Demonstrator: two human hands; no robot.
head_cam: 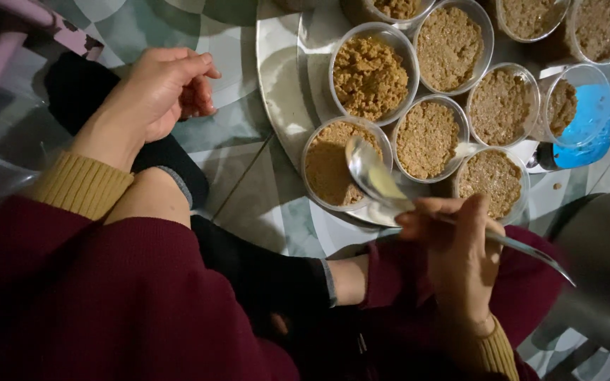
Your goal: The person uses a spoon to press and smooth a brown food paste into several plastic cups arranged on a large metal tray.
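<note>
Spoon (375, 180) of stiff, slick, light metal, pinched mid-handle by right hand (460, 257), bowl hovering over near-left crumb-filled plastic cup (333, 169) on round tray (280, 85). Probably best gripped mid-handle. Left hand (157, 92) loosely curled, empty, resting on knee far left.

Brown crumbs (368, 74), blue lid (587, 127), maroon sleeves (107, 282).

Patterned green-and-white tiled floor (248, 176), pale grout lines crossing. Round silver metal tray (280, 85) flat on it, upper middle, crowded with clear round plastic cups of brown crumb (368, 74). Blue-tinted clear cup (580, 116) tipped on its side by tray's right edge. Small brown crumb (558, 186) on bare tile nearby
</note>
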